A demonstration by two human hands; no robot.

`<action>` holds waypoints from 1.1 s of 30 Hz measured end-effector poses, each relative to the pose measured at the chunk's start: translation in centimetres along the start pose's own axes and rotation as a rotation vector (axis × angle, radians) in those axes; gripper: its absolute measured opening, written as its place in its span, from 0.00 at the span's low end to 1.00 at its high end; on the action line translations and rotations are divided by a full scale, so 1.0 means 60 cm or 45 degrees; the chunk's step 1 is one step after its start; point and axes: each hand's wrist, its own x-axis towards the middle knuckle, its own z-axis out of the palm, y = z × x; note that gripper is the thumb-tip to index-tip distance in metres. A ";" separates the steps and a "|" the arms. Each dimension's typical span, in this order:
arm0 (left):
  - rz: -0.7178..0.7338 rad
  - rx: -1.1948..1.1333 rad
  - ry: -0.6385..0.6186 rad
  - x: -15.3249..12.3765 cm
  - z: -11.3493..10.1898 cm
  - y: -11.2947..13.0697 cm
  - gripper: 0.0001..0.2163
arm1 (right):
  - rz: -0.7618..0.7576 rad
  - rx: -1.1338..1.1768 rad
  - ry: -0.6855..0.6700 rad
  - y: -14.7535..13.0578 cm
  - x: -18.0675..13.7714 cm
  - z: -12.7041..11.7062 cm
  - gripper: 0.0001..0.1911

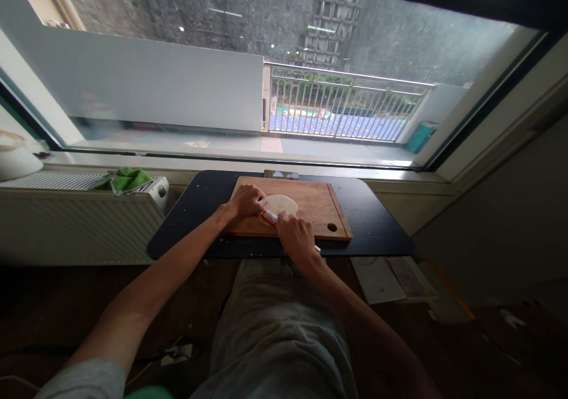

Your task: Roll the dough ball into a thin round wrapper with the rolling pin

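At the centre of the frame a pale round flat disc of dough (280,203) lies on the rectangular brown wooden cutting board (319,206), itself on a small dark tabletop (377,221). A slim rolling stick with a red band (269,216) runs diagonally from upper left to lower right across the disc's near edge. The left hand (246,200) curls closed over its upper-left end, the right hand (295,236) closed over its lower-right end; both arms reach forward, the right hand nearer the body

I've got a dark table (377,221) under the window, rounded corners. A wooden board (317,206) lies on it, running from mid-table almost to the near edge, hole at its near right corner. Pale specks dot the near edge.
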 end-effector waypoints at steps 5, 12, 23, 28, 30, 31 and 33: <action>0.007 -0.041 0.015 0.004 0.002 -0.002 0.18 | 0.009 0.029 0.006 -0.006 -0.003 0.002 0.17; 0.098 -0.035 0.003 0.019 0.007 -0.008 0.17 | 0.058 0.054 0.038 -0.023 -0.009 0.008 0.15; 0.111 0.030 -0.021 0.020 0.002 -0.002 0.16 | 0.066 0.103 0.016 -0.032 -0.007 0.009 0.15; 0.139 0.080 -0.027 0.025 -0.004 0.004 0.17 | 0.077 0.130 0.006 -0.038 -0.009 0.009 0.15; 0.141 0.081 -0.033 0.025 -0.006 0.005 0.17 | 0.061 0.130 0.003 -0.035 -0.010 0.010 0.15; 0.134 0.078 -0.038 0.025 -0.006 0.005 0.17 | 0.047 0.126 0.001 -0.031 -0.010 0.010 0.15; 0.104 0.067 -0.051 0.022 -0.006 0.005 0.18 | 0.006 0.111 -0.010 -0.020 -0.007 0.009 0.15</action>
